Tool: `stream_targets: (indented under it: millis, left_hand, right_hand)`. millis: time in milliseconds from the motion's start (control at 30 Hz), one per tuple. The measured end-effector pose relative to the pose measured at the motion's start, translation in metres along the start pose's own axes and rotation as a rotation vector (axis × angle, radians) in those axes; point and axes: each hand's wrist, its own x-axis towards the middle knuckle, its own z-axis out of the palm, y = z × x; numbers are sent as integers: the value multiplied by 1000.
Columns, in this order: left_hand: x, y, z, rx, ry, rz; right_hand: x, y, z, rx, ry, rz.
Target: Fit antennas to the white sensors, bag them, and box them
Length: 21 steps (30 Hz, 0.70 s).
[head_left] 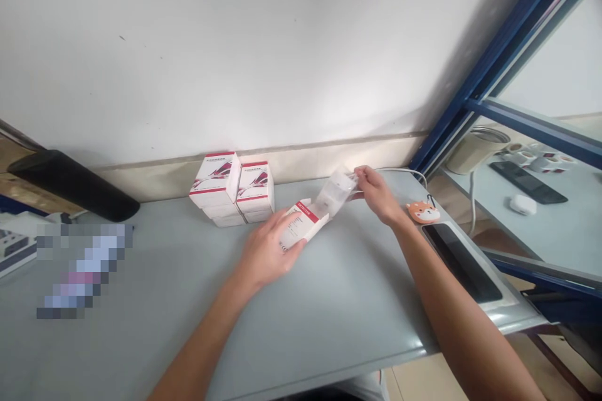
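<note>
My left hand (270, 250) grips a small white carton with red trim (301, 225), its open end facing up and to the right. My right hand (376, 194) pinches a clear plastic blister insert (336, 191) at its far end. The insert's lower end meets the carton's mouth, and whatever lies inside the carton is hidden. Behind my hands, two stacks of matching cartons (230, 188) stand against the wall on the grey table (329, 313).
A black phone or tablet (461, 261) lies near the table's right edge, beside an orange fox-shaped pad (423, 212). A black padded object (70, 185) sits at the far left, and a pixelated item (82, 269) lies on the table. A blue metal frame (498, 69) stands at right.
</note>
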Motion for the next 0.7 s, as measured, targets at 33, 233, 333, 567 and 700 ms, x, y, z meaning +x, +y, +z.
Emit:
stream_targets:
  millis: [33,233,333,567,700]
  left_hand:
    - [5,0,2,27,-10,16]
    - [33,36,11,-264,218,-63]
    - [33,56,8,-913,141,-415]
    - [0,43,1,-1643,-97,-598]
    - [-10,46,-1,-1887,-222,-489]
  right_hand:
    - [2,0,-3,41,62,7]
    - [2,-16,-1,244,192,37]
    - [-11,-31,18,315,67,79]
    - [-46,-64,53,138,-153,-77]
    - [-55,-71,51,135,-9,-212]
